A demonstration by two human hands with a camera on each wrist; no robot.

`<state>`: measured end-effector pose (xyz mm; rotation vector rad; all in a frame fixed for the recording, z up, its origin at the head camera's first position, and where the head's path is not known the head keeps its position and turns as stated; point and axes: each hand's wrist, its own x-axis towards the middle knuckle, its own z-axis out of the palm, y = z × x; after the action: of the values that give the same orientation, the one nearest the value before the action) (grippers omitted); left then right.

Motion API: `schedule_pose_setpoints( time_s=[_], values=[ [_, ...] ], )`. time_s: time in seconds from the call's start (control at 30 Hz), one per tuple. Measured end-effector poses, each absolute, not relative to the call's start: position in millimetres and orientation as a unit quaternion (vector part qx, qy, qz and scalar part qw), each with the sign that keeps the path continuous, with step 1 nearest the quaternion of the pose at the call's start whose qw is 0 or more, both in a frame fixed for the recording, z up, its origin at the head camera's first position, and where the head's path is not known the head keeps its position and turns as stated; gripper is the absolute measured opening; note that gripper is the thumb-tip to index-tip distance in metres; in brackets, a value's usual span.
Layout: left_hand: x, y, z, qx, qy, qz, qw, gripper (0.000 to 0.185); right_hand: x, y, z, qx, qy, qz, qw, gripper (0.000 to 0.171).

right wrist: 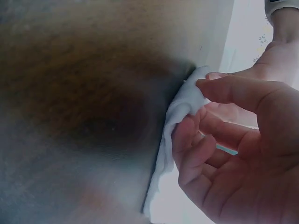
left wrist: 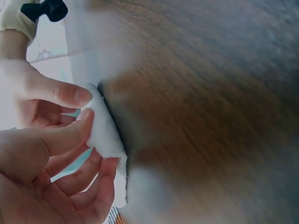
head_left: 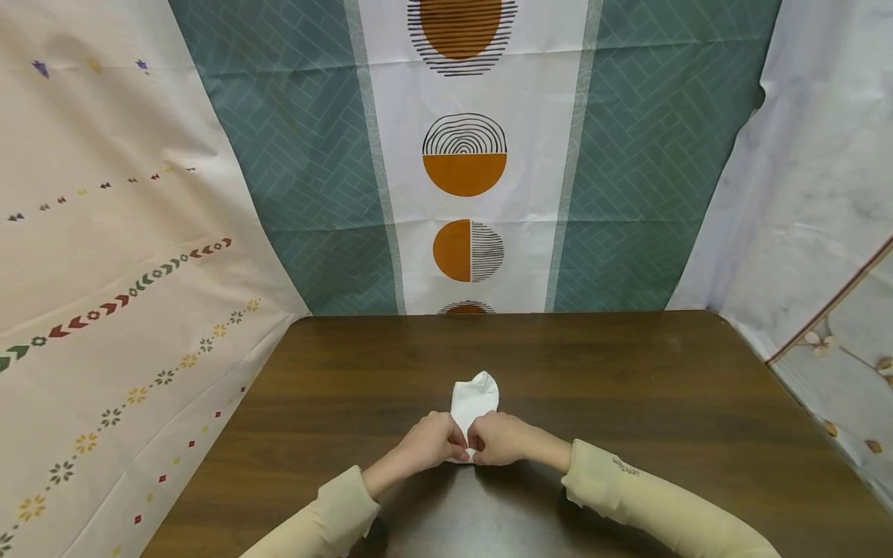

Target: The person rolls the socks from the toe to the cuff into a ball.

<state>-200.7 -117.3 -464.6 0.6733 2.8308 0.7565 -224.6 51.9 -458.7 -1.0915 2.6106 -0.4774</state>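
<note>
Left hand (left wrist: 42,158) fingers (left wrist: 70,93) pinch white cloth (left wrist: 105,133) on wooden table (left wrist: 201,107).

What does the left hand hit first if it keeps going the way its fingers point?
Likely the right hand: the left hand points toward it across the white cloth both pinch. They nearly touch already; the exact gap is unclear.

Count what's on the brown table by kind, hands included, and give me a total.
White sock, pinched at its near end by both hands: 1
Hands, left hand and right hand: 2
Total: 3
</note>
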Motion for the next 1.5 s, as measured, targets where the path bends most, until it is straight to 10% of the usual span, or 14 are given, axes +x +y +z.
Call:
schedule_pose_setpoints(
  time_s=[0.57, 1.5],
  values=[
    [-200.5, -111.2, -463.0, 0.185, 0.954, 0.231, 0.049, 0.008, -223.3, 58.3, -460.9, -0.41, 0.896, -0.165, 0.043, 0.022],
    [-218.2, -131.6, -460.1, 0.163, 0.885, 0.392, 0.189, 0.014, -215.8, 49.8, -458.3, -0.493, 0.866, -0.082, -0.025, 0.027]
  ],
)
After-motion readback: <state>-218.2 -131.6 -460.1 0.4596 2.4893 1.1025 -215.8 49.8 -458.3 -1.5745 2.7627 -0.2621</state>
